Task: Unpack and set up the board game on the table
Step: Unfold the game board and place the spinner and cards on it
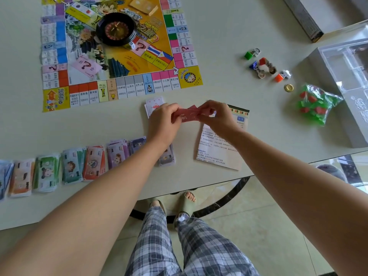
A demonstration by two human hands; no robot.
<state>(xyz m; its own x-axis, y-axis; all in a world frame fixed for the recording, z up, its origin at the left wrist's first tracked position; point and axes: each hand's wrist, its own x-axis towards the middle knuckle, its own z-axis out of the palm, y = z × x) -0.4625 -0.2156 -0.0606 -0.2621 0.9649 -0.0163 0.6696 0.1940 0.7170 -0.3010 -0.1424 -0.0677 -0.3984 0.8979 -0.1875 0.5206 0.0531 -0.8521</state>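
Observation:
The game board (119,56) lies unfolded at the back left of the table, with a black roulette wheel (116,28) on its middle. My left hand (162,120) and my right hand (217,116) both hold a small stack of red cards (187,114) just above the table, in front of the board. A pile of white cards (154,103) lies under my left hand. Stacks of paper money (69,166) sit in a row along the near edge.
A rules sheet (221,144) lies under my right wrist. Player tokens (264,65), a gold coin (288,87) and a bag of red and green houses (314,103) sit to the right. The game box tray (342,86) and lid (310,18) stand at the far right.

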